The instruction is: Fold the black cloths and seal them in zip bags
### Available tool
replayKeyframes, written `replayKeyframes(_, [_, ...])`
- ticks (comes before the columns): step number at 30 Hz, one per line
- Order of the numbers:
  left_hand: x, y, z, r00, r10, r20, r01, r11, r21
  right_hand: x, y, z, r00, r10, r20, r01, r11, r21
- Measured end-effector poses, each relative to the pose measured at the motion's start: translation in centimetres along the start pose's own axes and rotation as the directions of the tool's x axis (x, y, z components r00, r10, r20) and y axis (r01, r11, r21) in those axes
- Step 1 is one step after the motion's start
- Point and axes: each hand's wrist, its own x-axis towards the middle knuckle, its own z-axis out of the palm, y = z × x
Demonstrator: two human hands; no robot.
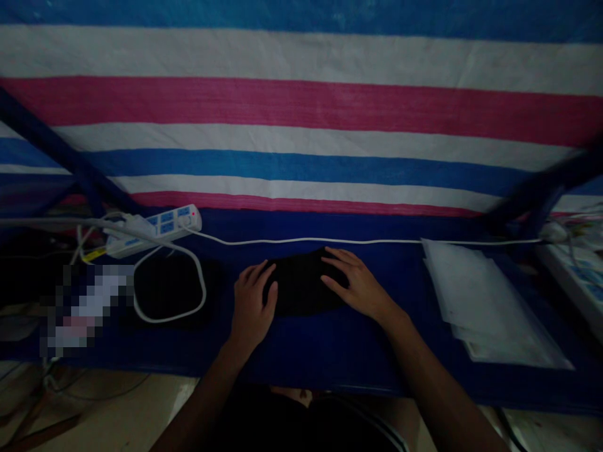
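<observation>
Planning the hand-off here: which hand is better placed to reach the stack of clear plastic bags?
Probably the right hand: it rests on the right end of the black cloth, on the side nearest the plastic bags, while the left hand sits farther away.

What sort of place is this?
Probably a makeshift indoor work station: a striped tarp forms the backdrop, a blue-covered table serves as the work surface, and a power strip and a stack of plastic bags sit on it.
</observation>
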Motion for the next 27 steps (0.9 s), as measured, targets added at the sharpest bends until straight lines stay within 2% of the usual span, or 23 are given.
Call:
replayKeyframes(8, [0.0, 0.8, -0.1, 0.997, 0.019, 0.072, -0.03, 0.986, 0.162, 0.1, -0.7, -0.3, 0.998, 0.06, -0.027, -0.062, 0.995, -0.08])
replayKeyframes(19, [0.1, 0.9, 0.1, 0.997, 0.009, 0.073, -0.024, 0.977, 0.21, 0.0, -0.8, 0.4, 0.987, 0.103, -0.121, -0.118, 0.986, -0.122])
replayKeyframes(23, [-0.5, 1.9, -0.5, 0.991, 0.132, 0.006, -0.132, 0.979, 0.155, 0.0, -0.9, 0.5, 0.99, 0.095, -0.106, -0.109, 0.984, -0.138])
replayKeyframes(27, [-0.6, 3.7, -0.6, 0.963, 0.26, 0.067, -0.265, 0.959, 0.102, 0.0, -0.9, 0.5, 0.99, 0.094, -0.103, -0.107, 0.986, -0.124])
